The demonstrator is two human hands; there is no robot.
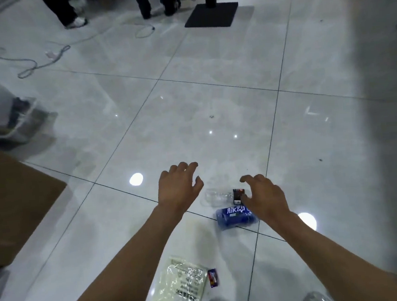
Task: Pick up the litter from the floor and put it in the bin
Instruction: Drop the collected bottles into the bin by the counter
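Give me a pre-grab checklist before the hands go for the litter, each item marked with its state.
1. Left hand free, fingers spread: ok.
2. Right hand free, above the blue bottle: ok.
3. Clear bottle and small dark packet uncovered between the hands: ok.
4. Plastic bag and small wrapper lying near the feet, unpicked: ok.
5. Bin in view: not ok.
6. Bottles empty: cannot tell.
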